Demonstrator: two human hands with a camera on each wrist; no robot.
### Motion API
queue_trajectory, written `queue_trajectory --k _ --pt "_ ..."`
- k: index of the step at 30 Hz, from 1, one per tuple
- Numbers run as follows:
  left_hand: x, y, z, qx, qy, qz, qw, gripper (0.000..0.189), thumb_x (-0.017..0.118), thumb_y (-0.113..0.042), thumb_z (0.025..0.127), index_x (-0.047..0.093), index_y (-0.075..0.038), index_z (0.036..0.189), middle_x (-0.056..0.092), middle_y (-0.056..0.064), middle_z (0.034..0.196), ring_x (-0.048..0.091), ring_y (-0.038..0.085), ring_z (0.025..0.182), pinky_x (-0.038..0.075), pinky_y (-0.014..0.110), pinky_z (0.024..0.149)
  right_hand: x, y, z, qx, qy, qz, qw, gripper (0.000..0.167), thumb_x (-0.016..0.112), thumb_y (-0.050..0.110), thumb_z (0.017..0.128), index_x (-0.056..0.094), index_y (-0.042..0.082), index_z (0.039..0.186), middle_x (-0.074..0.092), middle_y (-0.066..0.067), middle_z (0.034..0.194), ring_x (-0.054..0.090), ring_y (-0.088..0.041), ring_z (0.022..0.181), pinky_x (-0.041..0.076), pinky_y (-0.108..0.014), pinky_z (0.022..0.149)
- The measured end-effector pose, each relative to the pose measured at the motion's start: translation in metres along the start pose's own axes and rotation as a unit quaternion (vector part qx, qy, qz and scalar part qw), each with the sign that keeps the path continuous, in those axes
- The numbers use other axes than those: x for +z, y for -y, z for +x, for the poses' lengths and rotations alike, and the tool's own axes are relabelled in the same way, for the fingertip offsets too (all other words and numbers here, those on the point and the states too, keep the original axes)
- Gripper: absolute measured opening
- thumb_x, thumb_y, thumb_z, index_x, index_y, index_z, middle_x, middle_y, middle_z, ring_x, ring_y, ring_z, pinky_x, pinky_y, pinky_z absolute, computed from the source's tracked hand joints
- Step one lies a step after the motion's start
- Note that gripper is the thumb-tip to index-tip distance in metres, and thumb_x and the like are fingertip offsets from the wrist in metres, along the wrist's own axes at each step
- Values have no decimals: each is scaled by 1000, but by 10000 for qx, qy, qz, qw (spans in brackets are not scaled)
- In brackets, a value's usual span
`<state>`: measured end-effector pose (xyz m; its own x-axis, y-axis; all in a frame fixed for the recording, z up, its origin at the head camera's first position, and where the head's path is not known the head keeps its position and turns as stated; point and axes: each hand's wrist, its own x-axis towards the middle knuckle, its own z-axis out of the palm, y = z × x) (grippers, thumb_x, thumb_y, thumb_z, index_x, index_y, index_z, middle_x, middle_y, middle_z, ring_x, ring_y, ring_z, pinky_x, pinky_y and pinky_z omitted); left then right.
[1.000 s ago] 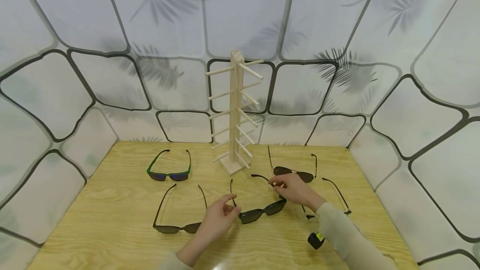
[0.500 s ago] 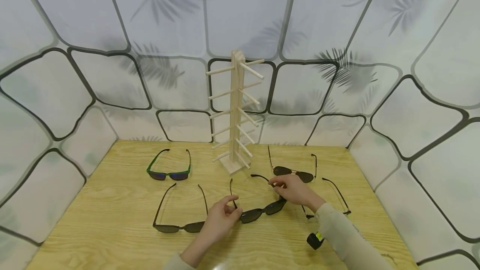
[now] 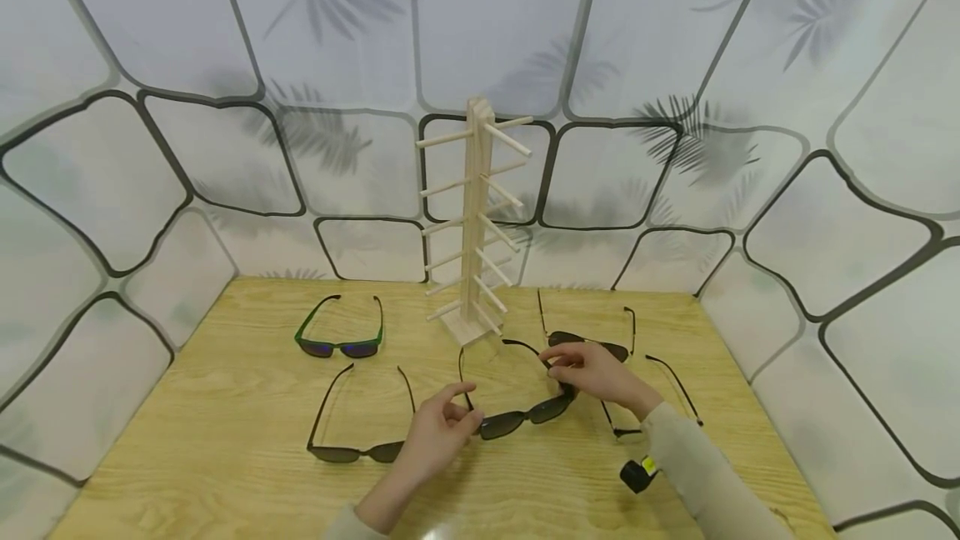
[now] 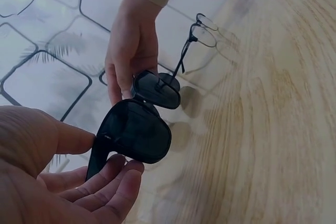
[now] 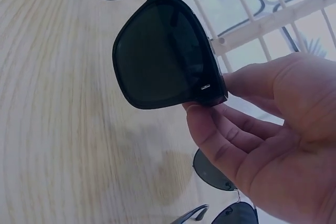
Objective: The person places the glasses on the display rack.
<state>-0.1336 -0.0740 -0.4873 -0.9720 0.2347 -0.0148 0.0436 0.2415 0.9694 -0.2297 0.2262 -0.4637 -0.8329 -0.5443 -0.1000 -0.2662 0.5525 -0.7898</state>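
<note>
A pair of black sunglasses [image 3: 501, 425] is held between both hands, lenses towards me and temples unfolded away. My left hand [image 3: 438, 432] pinches the left end of the frame, thumb and fingers at the hinge in the left wrist view. At the opposite hinge, my right hand [image 3: 596, 369] grips the frame between thumb and fingers. The right wrist view shows a large dark lens [image 5: 160, 56] right beside those fingertips, close over the table.
A wooden peg stand [image 3: 472, 223] rises at the back, its pegs bare. Around lie green-framed sunglasses [image 3: 358, 349], dark sunglasses [image 3: 337, 454] partly behind my left hand, aviator sunglasses [image 3: 566, 340] and eyeglasses [image 3: 628, 432] under my right arm. Patterned walls [image 3: 487, 23] enclose the table [image 3: 225, 457].
The black sunglasses have shifted slightly up in the head view, their temple tips now nearer the stand's base. Both hands keep their hold, and the view itself has moved a little.
</note>
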Motion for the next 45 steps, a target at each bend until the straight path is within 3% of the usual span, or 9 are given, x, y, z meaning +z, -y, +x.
queue_trajectory --k 3,8,13,21,26,35,41,45 --pt "-2 -2 2 26 1 -14 10000 50 68 -15 104 54 6 146 77 15 92 68 25 70 49 20 53 -2 0 0 54 20 330 9994 43 62 20 108 60 -2 145 73 -27 119 72 -16 82 62 -52 75" --pt "-4 -5 5 139 -58 -61 9999 50 68 -16 104 55 4 147 76 16 92 64 19 65 45 19 51 -6 1 2 28 -51 553 9985 43 62 19 108 59 -1 145 74 -27 114 72 -16 82 62 -48 75" --pt "-7 -8 7 181 -138 -90 9997 50 68 -17 104 55 2 148 76 16 95 67 19 69 49 21 55 -11 6 5 14 -117 590 9982 43 63 20 108 59 1 146 73 -26 107 70 -17 82 61 -42 74" --pt "-11 -17 12 190 -351 -306 9987 48 69 -14 103 56 -1 148 77 17 99 72 25 78 57 24 63 -16 14 14 136 -383 733 9965 39 62 20 108 62 4 144 73 -7 93 66 -17 80 57 -32 69" --pt "-13 -20 19 251 -518 -323 9978 48 70 -12 102 58 -2 147 77 19 99 73 29 79 59 28 65 -16 16 21 191 -623 779 9948 39 61 19 109 61 4 144 72 -5 90 65 -16 79 55 -30 67" --pt "-18 -20 31 292 -774 -265 9962 47 69 -9 102 58 -3 147 77 20 99 68 14 71 55 23 62 -13 23 37 340 -1010 843 9907 36 61 18 108 63 10 144 75 -10 107 63 -18 80 52 -29 64" --pt "-21 -19 37 250 -930 -241 9951 47 68 -8 102 58 -4 148 77 24 103 69 17 72 54 23 60 -10 23 45 368 -1201 746 9893 38 63 19 108 63 12 145 72 -21 128 65 -17 85 55 -32 67" --pt "-22 -18 41 227 -1063 -246 9938 47 67 -6 102 58 -4 148 76 26 105 72 30 76 53 22 60 -8 27 48 296 -1243 841 9882 39 61 16 108 61 7 146 69 -25 134 64 -17 85 54 -35 66"
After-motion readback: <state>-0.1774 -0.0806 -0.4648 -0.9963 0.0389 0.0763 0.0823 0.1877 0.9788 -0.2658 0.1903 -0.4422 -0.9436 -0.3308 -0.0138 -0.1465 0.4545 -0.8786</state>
